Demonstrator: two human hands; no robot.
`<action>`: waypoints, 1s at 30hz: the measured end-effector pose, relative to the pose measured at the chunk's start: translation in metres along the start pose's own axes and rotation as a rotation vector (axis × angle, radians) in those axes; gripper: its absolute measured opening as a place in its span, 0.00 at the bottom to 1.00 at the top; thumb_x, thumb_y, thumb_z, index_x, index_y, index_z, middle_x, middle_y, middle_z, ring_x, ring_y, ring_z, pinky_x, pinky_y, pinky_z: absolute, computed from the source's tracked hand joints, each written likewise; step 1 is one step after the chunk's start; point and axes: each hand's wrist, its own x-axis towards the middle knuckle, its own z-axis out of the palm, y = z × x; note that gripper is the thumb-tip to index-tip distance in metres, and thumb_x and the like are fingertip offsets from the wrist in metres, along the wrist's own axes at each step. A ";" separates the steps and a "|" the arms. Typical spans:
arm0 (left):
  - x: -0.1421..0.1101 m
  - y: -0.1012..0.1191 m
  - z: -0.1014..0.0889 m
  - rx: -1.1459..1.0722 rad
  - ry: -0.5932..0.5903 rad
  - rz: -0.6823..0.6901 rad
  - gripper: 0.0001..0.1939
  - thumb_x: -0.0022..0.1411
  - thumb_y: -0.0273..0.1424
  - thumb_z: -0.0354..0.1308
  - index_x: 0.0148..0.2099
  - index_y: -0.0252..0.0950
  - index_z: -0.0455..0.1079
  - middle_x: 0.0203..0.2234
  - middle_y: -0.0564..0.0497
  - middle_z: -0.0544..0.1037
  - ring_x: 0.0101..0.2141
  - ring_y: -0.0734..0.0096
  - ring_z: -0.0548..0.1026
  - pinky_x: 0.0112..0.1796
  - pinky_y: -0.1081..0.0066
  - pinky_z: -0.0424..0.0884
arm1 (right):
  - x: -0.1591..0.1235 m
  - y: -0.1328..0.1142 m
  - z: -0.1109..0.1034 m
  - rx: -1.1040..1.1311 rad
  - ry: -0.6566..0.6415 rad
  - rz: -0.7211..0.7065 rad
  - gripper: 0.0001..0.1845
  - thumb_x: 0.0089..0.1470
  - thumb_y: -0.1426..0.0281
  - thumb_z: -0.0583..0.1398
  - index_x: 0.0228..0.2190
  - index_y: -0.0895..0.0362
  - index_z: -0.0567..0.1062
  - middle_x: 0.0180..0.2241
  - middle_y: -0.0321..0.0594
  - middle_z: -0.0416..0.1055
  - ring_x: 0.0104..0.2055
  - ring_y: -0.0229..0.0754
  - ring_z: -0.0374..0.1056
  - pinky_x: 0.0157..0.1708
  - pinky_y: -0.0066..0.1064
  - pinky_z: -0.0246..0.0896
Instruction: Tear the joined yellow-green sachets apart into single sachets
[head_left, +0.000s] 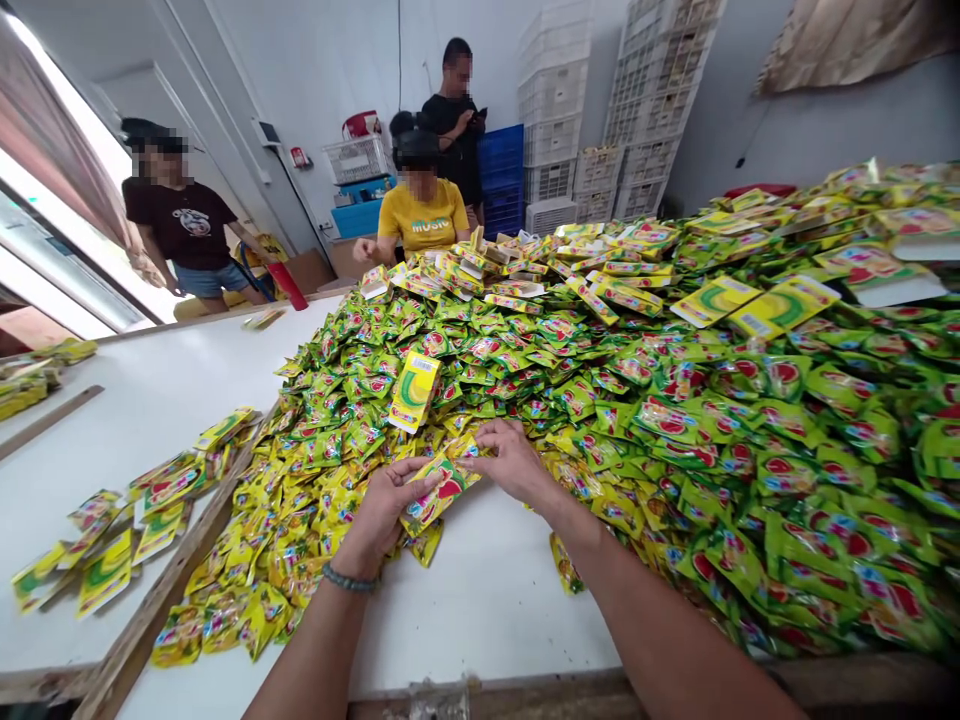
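Observation:
A small printed carton [435, 498] with a watermelon picture lies tilted in my left hand [384, 505], thumb on its face. My right hand [514, 460] is at the carton's far right end, fingers bent together around a yellow packet [463, 447], partly hidden by the fingers. Just beyond my hands, a yellow carton [415, 390] with a green curved print rests on the heap. Yellow packets [315, 520] spread to the left of my hands, and green packets [705, 420] pile up ahead and to the right. Under my wrists shows the white tabletop [495, 610].
A wooden strip [180, 560] divides the table on the left; filled-looking cartons [161, 490] lie beyond it. More cartons [480, 270] top the heap. Across the table sits a person in yellow [424, 215]; two others stand behind. White crates [555, 110] are stacked by the wall.

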 end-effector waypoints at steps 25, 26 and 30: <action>-0.003 -0.001 0.006 -0.080 0.038 0.123 0.20 0.42 0.33 0.70 0.39 0.31 0.73 0.27 0.49 0.79 0.25 0.73 0.75 0.28 0.75 0.72 | -0.017 -0.012 0.017 0.171 -0.252 -0.052 0.20 0.53 0.55 0.57 0.23 0.55 0.80 0.47 0.42 0.67 0.53 0.51 0.53 0.54 0.43 0.47; -0.005 -0.001 0.008 -0.065 0.024 0.122 0.20 0.42 0.34 0.70 0.38 0.31 0.73 0.27 0.49 0.79 0.25 0.73 0.75 0.28 0.75 0.71 | -0.018 -0.013 0.018 0.168 -0.287 -0.066 0.20 0.53 0.55 0.58 0.21 0.55 0.79 0.44 0.42 0.68 0.52 0.51 0.54 0.54 0.43 0.47; -0.017 0.014 0.005 0.069 0.018 0.136 0.20 0.43 0.36 0.70 0.38 0.31 0.73 0.27 0.49 0.78 0.25 0.72 0.74 0.28 0.74 0.71 | -0.020 -0.021 0.020 0.252 -0.325 -0.118 0.15 0.52 0.58 0.59 0.27 0.54 0.80 0.41 0.41 0.69 0.48 0.47 0.59 0.51 0.41 0.51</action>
